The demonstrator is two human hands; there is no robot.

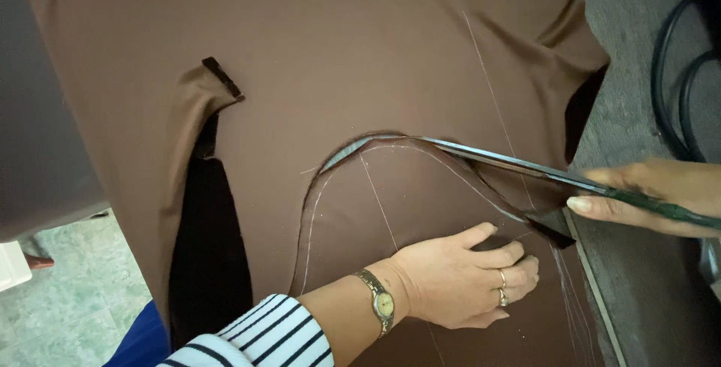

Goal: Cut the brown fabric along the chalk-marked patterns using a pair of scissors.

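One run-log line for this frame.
left hand: flat on brown fabric | right hand: holds scissors | blades in curved cut along chalk line

Grey table (646, 314) carries brown fabric (338, 59), spread flat, chalk-marked, overhanging left edge.

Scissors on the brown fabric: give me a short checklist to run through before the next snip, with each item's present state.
1. Scissors gripped by the right hand: ok, fingers wrap the green handle.
2. Blades follow the chalk line: ok, they lie along the curved cut near the white mark.
3. Left hand pins the brown fabric flat: ok, palm down inside the curve.
4. Left fingers clear of the blades: ok, they rest below the cutting edge, apart from it.
5. Fabric ahead of the tips lies smooth: cannot tell, the tips sit under the cut edge.
6. Table edge supports the fabric: ok.
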